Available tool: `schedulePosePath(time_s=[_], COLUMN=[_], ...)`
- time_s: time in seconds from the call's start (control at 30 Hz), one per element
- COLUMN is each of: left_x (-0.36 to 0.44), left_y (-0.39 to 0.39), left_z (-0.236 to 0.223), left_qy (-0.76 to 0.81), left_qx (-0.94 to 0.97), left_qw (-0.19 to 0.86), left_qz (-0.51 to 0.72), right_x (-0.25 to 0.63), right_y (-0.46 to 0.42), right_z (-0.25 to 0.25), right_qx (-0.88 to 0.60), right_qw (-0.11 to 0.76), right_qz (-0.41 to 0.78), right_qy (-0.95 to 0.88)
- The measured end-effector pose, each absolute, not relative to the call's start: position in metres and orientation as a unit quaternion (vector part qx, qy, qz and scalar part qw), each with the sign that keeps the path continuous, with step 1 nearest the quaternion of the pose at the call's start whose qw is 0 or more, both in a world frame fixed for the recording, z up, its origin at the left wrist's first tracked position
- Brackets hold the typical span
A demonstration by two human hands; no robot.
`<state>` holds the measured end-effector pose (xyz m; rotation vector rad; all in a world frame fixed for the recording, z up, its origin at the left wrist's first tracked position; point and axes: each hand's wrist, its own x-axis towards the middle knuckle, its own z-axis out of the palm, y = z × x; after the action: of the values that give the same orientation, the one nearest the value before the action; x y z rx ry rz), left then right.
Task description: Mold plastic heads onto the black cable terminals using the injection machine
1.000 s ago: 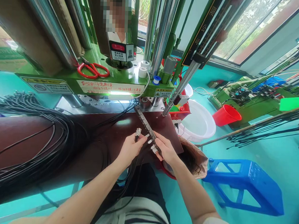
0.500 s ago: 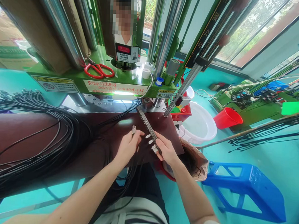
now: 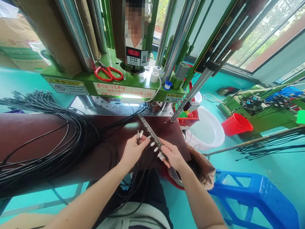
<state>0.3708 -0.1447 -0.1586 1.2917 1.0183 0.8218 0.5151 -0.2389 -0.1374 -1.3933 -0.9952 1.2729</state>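
Note:
My right hand (image 3: 174, 156) grips the near end of a long, narrow metal bar (image 3: 149, 129), which slants away across the brown tabletop (image 3: 124, 133). Several pale connector ends (image 3: 155, 149) stick out from the bar's left side near that hand. My left hand (image 3: 132, 151) is closed around black cables whose metal connectors (image 3: 139, 135) poke up above the fist. Its thumb and fingertip pinch at the bar's left edge, by one of the pale ends. Below the left hand, black cables (image 3: 137, 180) hang down over my lap.
A thick bundle of black cables (image 3: 76, 138) lies on the left of the table. Ahead stands a green press (image 3: 73, 79) with red-handled scissors (image 3: 108, 74) on its ledge. To the right are a white basin (image 3: 220, 135), a red bucket (image 3: 238, 125) and a blue stool (image 3: 260, 185).
My left hand has come right up to the bar, its fingertips now at the edge. More connector ends show above the fist. The view has shifted slightly, and my right hand keeps its hold.

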Motion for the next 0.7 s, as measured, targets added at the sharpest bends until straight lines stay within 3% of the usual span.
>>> schedulePosePath(time_s=[0.23,0.47,0.7], left_x=[0.369,0.367,0.357], left_y=[-0.144,-0.142,-0.136], left_z=[-0.161,-0.163,-0.151], left_qy=[0.443,0.432,0.423], left_qx=[0.554,0.571,0.553], left_qw=[0.611,0.609,0.601], left_qz=[0.352,0.341,0.392], right_x=[0.515,0.514,0.515], right_y=[-0.239,-0.240,-0.239], right_z=[-0.139,-0.143,-0.142], right_qx=[-0.571,-0.612,-0.571], right_qw=[0.487,0.419,0.493], right_qz=[0.521,0.485,0.514], right_qy=[-0.407,-0.463,-0.410])
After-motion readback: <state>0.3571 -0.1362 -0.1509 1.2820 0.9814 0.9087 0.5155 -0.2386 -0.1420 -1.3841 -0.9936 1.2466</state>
